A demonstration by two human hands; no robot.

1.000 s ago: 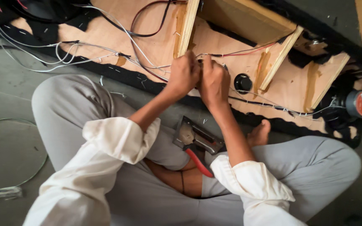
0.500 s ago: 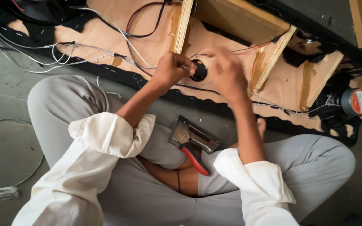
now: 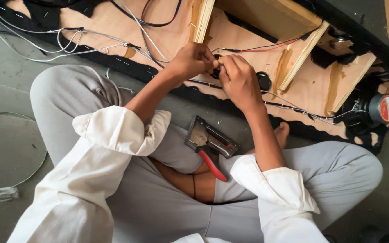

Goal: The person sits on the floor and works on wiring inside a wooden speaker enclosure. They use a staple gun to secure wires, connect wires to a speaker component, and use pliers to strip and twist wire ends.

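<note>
My left hand [image 3: 190, 60] and my right hand [image 3: 238, 82] meet fingertip to fingertip over a plywood panel [image 3: 167, 36]. Both pinch a small black part [image 3: 215, 72] between them; most of it is hidden by the fingers. Thin red and black wires [image 3: 266, 46] run from the hands toward the right. Just right of my right hand, a round black knob [image 3: 264, 81] sits on the panel. On my crossed legs lies a staple gun [image 3: 210, 144] with a red handle, which neither hand touches.
Upright wooden ribs [image 3: 305, 54] stand glued on the panel. White and grey wires [image 3: 68, 42] trail off to the left. A roll of tape [image 3: 382, 108] lies at the right edge. A thin wire loop [image 3: 32, 168] rests on the grey floor at left.
Half a second ago my hands were spread around the round black knob. They have since drawn together just left of it, fingers pinched on the small black part.
</note>
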